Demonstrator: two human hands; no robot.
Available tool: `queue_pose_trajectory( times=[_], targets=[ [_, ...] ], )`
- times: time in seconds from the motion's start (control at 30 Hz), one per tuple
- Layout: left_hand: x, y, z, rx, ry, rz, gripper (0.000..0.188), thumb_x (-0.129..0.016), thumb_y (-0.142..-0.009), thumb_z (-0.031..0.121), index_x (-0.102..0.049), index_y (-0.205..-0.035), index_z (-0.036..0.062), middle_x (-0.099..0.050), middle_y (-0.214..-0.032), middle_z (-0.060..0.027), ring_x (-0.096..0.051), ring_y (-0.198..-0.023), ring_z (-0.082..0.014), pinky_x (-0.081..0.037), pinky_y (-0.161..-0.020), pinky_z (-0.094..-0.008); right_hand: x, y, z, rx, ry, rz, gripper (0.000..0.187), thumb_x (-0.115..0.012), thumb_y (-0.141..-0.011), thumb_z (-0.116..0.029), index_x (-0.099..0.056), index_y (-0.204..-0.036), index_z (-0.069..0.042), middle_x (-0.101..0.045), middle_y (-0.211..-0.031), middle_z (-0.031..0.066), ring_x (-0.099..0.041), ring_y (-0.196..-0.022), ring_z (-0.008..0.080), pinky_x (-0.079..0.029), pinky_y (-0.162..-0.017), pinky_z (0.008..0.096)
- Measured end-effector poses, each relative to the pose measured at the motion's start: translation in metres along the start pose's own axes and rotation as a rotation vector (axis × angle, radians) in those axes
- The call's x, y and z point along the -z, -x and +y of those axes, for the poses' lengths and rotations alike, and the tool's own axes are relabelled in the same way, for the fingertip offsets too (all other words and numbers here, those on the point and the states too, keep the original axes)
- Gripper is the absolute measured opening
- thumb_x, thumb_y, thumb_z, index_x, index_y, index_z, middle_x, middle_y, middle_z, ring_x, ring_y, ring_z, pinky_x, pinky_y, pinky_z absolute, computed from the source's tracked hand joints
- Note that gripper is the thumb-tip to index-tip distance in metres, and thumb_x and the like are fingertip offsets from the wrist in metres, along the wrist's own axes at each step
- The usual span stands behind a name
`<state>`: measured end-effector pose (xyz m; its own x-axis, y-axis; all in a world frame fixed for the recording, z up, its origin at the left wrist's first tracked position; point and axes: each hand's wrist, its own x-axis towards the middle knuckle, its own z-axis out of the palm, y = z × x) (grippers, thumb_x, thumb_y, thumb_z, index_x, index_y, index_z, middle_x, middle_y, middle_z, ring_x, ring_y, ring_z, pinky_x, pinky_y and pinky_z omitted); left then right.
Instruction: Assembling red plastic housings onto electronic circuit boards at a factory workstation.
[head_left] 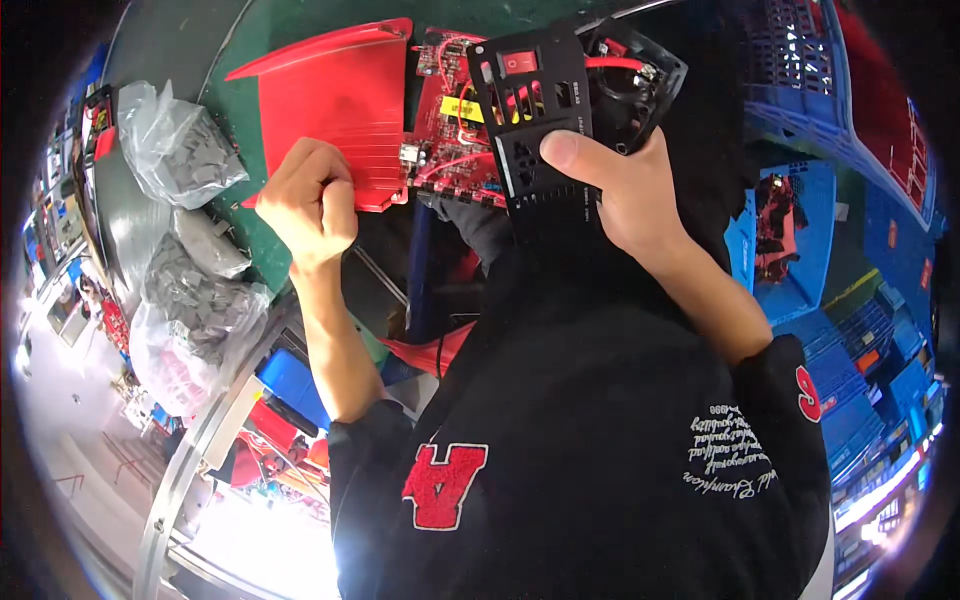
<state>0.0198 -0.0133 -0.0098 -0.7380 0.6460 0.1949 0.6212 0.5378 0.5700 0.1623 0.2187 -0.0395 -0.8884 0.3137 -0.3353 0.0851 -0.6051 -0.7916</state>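
My right hand grips a black vented panel from its right side, with the thumb laid across its face. A red rocker switch sits near the panel's top. Left of the panel stretches a red circuit board with red wires and a yellow-labelled part. Beside the board lies a ribbed red housing. My left hand is closed in a fist over the housing's lower left edge; what its curled fingers hold, if anything, is hidden. Behind the panel shows a black part with a thick red wire.
At the left, clear bags of small grey pieces lie on the green work surface. Blue crates stand at the right, one with dark red parts inside. Under the bench's metal edge, at lower left, sit red parts and a blue bin.
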Motion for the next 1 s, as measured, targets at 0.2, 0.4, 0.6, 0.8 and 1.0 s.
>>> queue_pose_trajectory(
  times=[0.2,0.4,0.6,0.8,1.0],
  targets=[
    [-0.002,0.001,-0.001,-0.016,0.001,0.005,0.01,-0.046,-0.064,0.003,-0.051,-0.059,-0.0039,-0.053,-0.062,-0.0134,-0.052,-0.056,-0.0204,-0.04,-0.053,-0.028,-0.002,0.0,0.001,0.028,-0.009,0.008,0.033,-0.079,-0.075,-0.011,-0.065,-0.105,-0.004,-0.069,-0.094,0.0034,-0.065,-0.081,0.0107,-0.053,-0.075,0.0275],
    [-0.002,0.002,-0.002,-0.012,-0.026,0.009,0.009,-0.045,-0.064,0.002,-0.051,-0.06,-0.0042,-0.053,-0.062,-0.0135,-0.052,-0.056,-0.0206,-0.041,-0.053,-0.0279,0.002,0.001,-0.002,-0.061,-0.007,-0.004,0.032,-0.079,-0.076,-0.014,-0.066,-0.103,-0.004,-0.069,-0.094,0.0023,-0.064,-0.082,0.0108,-0.053,-0.077,0.0275],
    [-0.002,-0.001,0.0,-0.014,-0.021,0.018,0.009,-0.045,-0.065,0.002,-0.05,-0.06,-0.0041,-0.052,-0.061,-0.013,-0.051,-0.054,-0.0204,-0.039,-0.052,-0.0285,-0.004,-0.005,-0.005,-0.014,0.03,0.002,0.03,-0.08,-0.076,-0.015,-0.067,-0.101,-0.004,-0.069,-0.091,0.0017,-0.064,-0.081,0.0106,-0.052,-0.077,0.0272],
    [0.004,-0.002,0.003,-0.034,-0.062,-0.005,0.01,-0.046,-0.065,0.004,-0.048,-0.058,-0.0026,-0.05,-0.06,-0.0131,-0.05,-0.052,-0.0224,-0.039,-0.05,-0.0303,-0.008,-0.013,-0.013,-0.064,0.127,-0.054,0.036,-0.08,-0.076,-0.015,-0.065,-0.106,-0.004,-0.068,-0.093,0.0018,-0.063,-0.081,0.0089,-0.051,-0.075,0.0257],
    [-0.002,0.001,0.001,-0.019,-0.067,-0.02,0.011,-0.046,-0.065,0.007,-0.046,-0.057,-0.0017,-0.049,-0.057,-0.0125,-0.048,-0.049,-0.0226,-0.037,-0.048,-0.0307,-0.008,-0.013,-0.016,-0.065,0.108,-0.018,0.041,-0.081,-0.074,-0.012,-0.064,-0.11,-0.002,-0.069,-0.092,0.0016,-0.062,-0.081,0.0081,-0.051,-0.075,0.0253]
  ],
)
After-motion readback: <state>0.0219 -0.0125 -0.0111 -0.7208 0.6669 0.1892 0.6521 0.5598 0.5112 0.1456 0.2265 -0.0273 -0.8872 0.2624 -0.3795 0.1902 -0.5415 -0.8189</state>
